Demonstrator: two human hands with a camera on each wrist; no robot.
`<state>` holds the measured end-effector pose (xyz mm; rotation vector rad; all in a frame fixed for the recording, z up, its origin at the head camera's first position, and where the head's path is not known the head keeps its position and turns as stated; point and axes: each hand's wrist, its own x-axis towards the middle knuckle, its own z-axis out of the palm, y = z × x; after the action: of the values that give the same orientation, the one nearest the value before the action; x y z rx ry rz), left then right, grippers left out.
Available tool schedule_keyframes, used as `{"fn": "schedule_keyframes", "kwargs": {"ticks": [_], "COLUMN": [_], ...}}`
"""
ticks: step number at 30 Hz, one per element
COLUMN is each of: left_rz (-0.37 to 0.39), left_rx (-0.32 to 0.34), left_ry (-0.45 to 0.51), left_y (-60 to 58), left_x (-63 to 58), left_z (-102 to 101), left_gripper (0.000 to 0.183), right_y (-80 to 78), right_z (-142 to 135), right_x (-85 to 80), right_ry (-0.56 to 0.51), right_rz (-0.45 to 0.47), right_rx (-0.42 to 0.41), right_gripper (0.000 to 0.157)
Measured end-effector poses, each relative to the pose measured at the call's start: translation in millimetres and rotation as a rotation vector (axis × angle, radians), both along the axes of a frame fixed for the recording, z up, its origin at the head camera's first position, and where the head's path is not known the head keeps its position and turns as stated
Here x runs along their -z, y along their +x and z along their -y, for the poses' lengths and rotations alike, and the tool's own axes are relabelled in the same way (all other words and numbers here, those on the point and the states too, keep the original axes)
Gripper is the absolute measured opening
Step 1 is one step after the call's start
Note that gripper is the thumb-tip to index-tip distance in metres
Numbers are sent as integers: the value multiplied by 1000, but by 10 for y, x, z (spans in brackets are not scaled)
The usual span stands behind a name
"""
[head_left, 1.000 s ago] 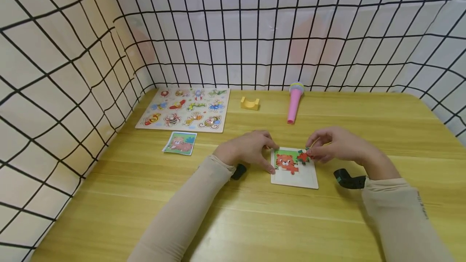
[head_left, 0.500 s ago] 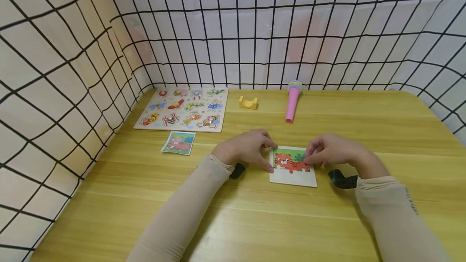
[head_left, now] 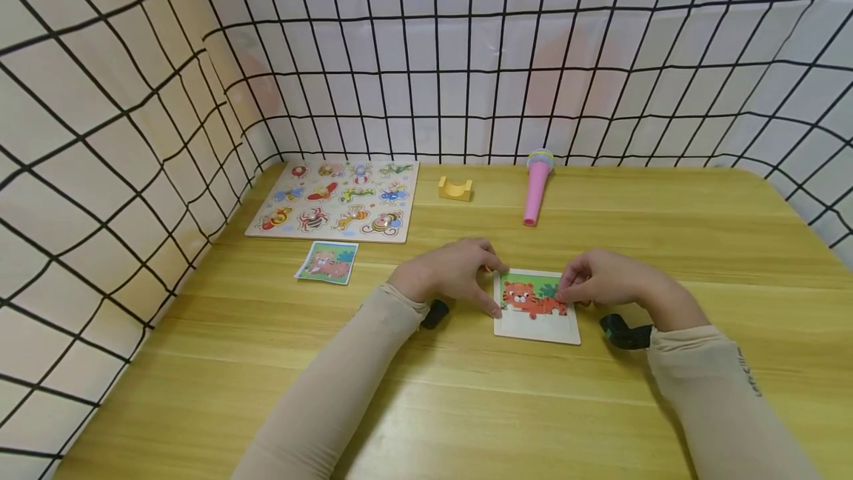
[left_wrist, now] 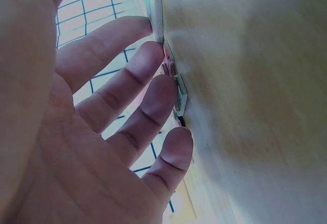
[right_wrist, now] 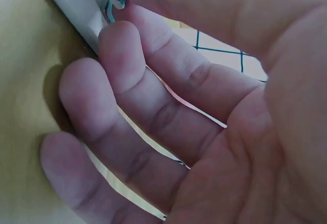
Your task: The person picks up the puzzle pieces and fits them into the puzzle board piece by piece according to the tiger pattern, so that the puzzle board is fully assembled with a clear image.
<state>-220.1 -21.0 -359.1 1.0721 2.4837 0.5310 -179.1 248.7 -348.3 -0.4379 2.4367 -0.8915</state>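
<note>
Looking light and stiff, the puzzle piece (head_left: 552, 305) suits an edge hold (right hand (head_left: 603, 278) pinching it, left hand (head_left: 455, 271) spread against the left edge of the board (head_left: 538, 330)).

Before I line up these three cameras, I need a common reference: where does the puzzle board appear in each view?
Head: the puzzle board lies right of centre, between the left hand and the right hand.
Left wrist: at the top, near the middle, as a pale upright edge.
Right wrist: upper left, as a slanting pale edge.
Shared landmark: the black grid, partly visible in all three.
</note>
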Motion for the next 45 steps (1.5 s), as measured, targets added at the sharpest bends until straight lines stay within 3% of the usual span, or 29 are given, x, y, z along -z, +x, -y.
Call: {"fn": "schedule_keyframes", "kwargs": {"ticks": [12,34,45], "left_rz": [3,11,-14], "left_rx": [11,2,15], "left_ry": [17,19,25], "left_y": [5,6,19], "left_x": [9,-8,-6], "left_z": [5,-3,-10], "left_gripper": [73,73,73], "right_y": [3,13,19], "right_z": [44,83,41], "right_x": [11,6,-1], "right_ry": [8,69,48], "right_rz": [-3,-102,-55], "right_rx": [35,27,33], "right_gripper": [23,23,32]}}
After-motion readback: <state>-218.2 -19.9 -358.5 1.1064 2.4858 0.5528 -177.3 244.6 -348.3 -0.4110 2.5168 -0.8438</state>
